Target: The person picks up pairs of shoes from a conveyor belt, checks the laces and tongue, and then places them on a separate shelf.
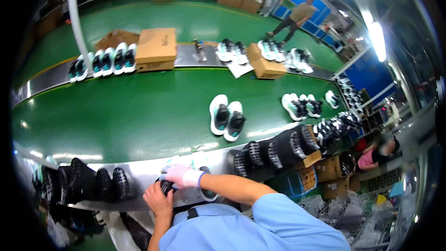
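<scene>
Between bare left hand (159,200) and white-gloved right hand (182,175), fingers curled nearly closed, holding a half-hidden black piece (166,186) over a silver metal counter (147,172). Flanked at nine o'clock by black shoes (122,184); faced at one by white-teal-black sneakers (222,117); backed at twelve by a brown cardboard box (156,45).

Toward 7 o'clock, the gloved right hand (183,175) and bare left hand (159,200) cover most of a small black item (166,187), so its kind cannot be told, while the right forearm (234,187) hides the middle of a white shoe (210,196). At 6 o'clock, the light-blue shirt (246,230) is cut off by the lower edge. Near 1 o'clock a distant walker (297,15) is blurred, and between 3 and 4 o'clock a person in pink (368,159) is too indistinct to make out clearly.
</scene>
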`<state>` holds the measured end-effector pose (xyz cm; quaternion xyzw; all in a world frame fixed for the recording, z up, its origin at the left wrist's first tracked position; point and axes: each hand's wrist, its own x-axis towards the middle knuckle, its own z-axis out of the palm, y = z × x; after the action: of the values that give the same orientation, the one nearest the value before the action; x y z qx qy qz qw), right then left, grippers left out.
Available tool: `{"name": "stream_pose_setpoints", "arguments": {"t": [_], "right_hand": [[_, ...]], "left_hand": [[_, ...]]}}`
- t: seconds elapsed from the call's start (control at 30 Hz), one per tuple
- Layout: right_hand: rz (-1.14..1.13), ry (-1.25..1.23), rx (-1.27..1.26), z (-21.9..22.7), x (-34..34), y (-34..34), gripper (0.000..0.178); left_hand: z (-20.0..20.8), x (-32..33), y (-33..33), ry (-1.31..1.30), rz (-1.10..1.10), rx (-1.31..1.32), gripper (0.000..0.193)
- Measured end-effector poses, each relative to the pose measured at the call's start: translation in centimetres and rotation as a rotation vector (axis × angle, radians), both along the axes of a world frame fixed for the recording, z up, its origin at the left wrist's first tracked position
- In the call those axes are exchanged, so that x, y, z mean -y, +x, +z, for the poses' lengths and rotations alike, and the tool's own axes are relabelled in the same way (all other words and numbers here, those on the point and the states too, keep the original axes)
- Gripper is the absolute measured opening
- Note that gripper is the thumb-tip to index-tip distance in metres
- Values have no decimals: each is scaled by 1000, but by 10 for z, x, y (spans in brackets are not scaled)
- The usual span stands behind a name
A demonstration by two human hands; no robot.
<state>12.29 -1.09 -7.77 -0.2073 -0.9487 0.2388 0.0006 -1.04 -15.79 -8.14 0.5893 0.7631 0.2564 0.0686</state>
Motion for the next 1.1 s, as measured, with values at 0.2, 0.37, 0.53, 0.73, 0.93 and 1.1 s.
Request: {"name": "stream_pose_setpoints", "arguments": {"t": [0.2,0.37,0.53,0.73,0.93,1.1], "right_hand": [[-59,-149,-88,11,-5,19,35],[23,-169,-41,14,4,3,50],[42,-182,60,13,-3,6,54],[93,-205,184,23,-10,2,60],[121,-137,158,28,-9,4,60],[100,-172,244,36,-9,-2,56]], "left_hand": [[1,-8,11,68,54,109,65],[-14,14,6,60,123,200,66],[-9,19,5,101,42,215,62],[0,18,5,31,50,206,71],[5,15,8,10,76,260,65],[-5,13,5,47,112,264,49]]}}
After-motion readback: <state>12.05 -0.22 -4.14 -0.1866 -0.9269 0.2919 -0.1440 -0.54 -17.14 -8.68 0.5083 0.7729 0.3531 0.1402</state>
